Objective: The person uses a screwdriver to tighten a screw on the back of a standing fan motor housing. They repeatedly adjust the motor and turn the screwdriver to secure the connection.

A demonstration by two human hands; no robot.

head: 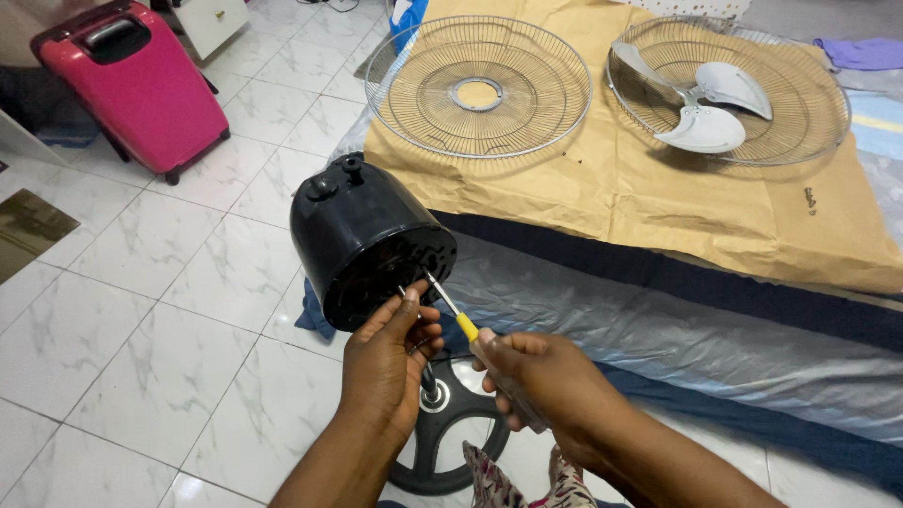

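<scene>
Glossy black plastic fan motor housing centre-left, tilted. Left hand below it, fingertips pinching at housing's rim. Yellow-collared metal screwdriver tip against housing, right of left hand. Right hand clenched around screwdriver handle, lower right of housing.

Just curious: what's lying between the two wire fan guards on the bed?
Nothing but bare brown paper, seen from the head camera, separates the empty guard from the guard holding the blade.
</scene>
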